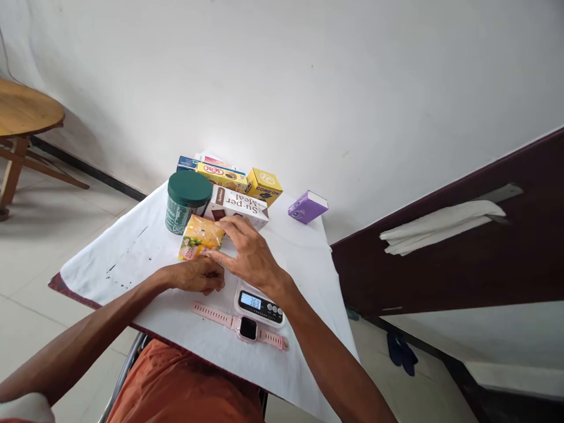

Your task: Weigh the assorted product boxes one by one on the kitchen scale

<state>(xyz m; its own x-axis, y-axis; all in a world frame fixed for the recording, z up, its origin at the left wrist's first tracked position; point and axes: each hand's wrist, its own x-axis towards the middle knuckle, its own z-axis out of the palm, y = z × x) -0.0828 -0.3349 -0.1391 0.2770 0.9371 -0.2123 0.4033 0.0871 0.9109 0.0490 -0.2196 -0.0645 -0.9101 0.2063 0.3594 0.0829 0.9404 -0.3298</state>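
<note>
My right hand [247, 249] reaches over a small digital scale [259, 305] whose display reads 363. Its fingers touch a yellow packet [200, 237] lying on the white cloth and lie close to the white "Su-per Meal" box [238, 207]. My left hand [196, 275] rests curled on the cloth just below the packet, beside the scale, with its fingers folded under. Whatever it holds, if anything, is hidden.
A green-lidded jar [187, 200], a blue and yellow box [220, 173], a yellow box [264, 185] and a purple box [307, 206] stand at the back of the small cloth-covered table [132, 247]. A pink wristwatch [242, 324] lies at the near edge. A wooden table [22, 114] stands far left.
</note>
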